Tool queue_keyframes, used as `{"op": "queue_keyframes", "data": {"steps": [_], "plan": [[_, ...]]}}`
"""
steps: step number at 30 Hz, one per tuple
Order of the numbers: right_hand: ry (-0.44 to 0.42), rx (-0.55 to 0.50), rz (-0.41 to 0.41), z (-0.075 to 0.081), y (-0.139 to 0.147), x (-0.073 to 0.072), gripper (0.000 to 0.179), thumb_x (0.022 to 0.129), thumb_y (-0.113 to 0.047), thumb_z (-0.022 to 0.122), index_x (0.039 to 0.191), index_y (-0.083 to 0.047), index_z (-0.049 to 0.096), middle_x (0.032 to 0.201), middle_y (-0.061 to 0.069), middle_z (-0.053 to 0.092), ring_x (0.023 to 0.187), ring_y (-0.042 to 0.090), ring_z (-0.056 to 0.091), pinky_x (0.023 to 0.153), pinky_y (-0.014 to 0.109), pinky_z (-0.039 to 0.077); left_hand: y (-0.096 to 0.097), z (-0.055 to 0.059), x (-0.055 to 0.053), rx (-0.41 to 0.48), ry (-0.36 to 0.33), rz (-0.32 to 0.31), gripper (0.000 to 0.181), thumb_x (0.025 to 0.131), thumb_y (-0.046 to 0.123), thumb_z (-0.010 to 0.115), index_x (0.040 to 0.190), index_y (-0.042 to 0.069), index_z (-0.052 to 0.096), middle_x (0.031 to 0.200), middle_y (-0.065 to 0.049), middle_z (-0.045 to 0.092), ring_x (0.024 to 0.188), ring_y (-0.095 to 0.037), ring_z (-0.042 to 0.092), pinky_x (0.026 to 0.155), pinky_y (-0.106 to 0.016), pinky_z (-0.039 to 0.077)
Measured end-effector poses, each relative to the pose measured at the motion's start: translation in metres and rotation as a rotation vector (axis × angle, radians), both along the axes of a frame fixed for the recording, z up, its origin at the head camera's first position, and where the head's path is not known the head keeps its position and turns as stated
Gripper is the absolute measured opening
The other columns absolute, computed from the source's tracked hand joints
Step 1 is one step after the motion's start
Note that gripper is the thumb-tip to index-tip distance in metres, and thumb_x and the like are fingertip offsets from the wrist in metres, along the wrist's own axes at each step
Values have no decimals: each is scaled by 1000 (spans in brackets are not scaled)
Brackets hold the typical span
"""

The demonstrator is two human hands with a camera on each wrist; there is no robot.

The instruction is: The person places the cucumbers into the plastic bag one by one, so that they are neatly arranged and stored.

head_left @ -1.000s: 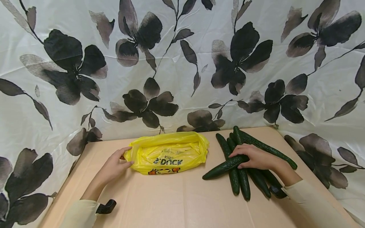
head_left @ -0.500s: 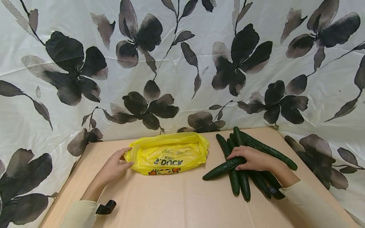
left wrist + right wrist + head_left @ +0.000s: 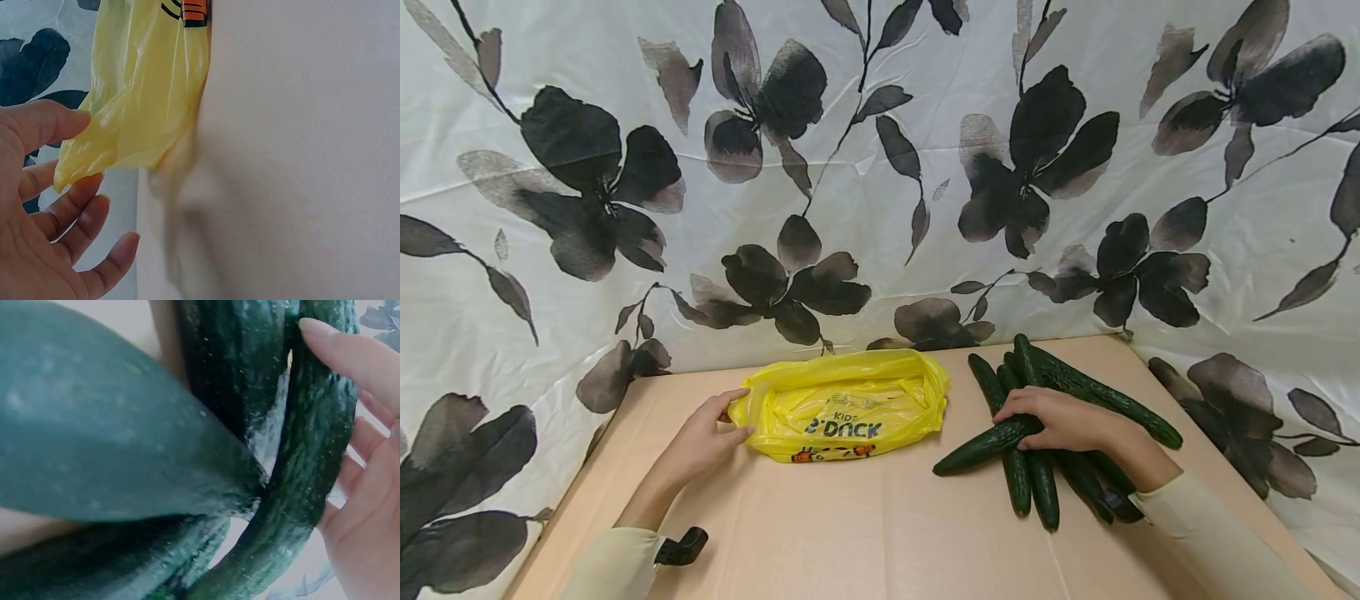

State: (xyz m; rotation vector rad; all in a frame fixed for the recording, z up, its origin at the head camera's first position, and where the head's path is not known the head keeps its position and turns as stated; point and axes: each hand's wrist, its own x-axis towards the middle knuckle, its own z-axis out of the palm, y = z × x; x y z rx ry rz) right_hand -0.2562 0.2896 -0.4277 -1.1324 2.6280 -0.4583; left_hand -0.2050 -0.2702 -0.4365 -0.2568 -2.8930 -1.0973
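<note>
A yellow plastic bag point(image 3: 842, 408) with printed lettering lies with its mouth spread at the table's back. At its left end, my left hand point(image 3: 703, 437) holds the edge; the left wrist view has the thumb point(image 3: 62, 122) on the bag and a finger passing behind it. My right hand point(image 3: 1063, 417) grips a dark green cucumber point(image 3: 973, 452) lying slantwise across the pile, its free end pointing left. In the right wrist view the fingers go behind this curved cucumber point(image 3: 300, 469). Several other cucumbers point(image 3: 1043, 492) lie under and around the right hand, partly hidden by it.
One long cucumber point(image 3: 1120, 396) stretches toward the right edge of the table point(image 3: 865, 533). A floral cloth point(image 3: 880, 208) hangs behind the table and along its sides. A black device point(image 3: 682, 547) sits at the left wrist.
The right hand has shifted slightly down and left, still on the same cucumber. The left hand and the bag hold their place.
</note>
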Motion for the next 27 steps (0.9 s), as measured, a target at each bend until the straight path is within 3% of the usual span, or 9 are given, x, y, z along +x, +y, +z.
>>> {"op": "queue_keyframes", "data": {"steps": [14,27], "plan": [[-2,22,13,3,1,-1,42,88,-18,79,127,-30,67,123,-14,60,119,19,55,100,49,48,-1,-3,-1,13,-31,4,64,92,15,74,147,-2,46,112,-15,59,105,-31,55,89,-48,45],[-8,0,29,7,-2,2,41,90,-21,77,130,-26,67,126,-15,59,121,17,55,103,50,47,0,-2,0,22,-8,4,63,91,14,74,146,-3,48,111,-15,61,104,-32,57,88,-47,45]]}}
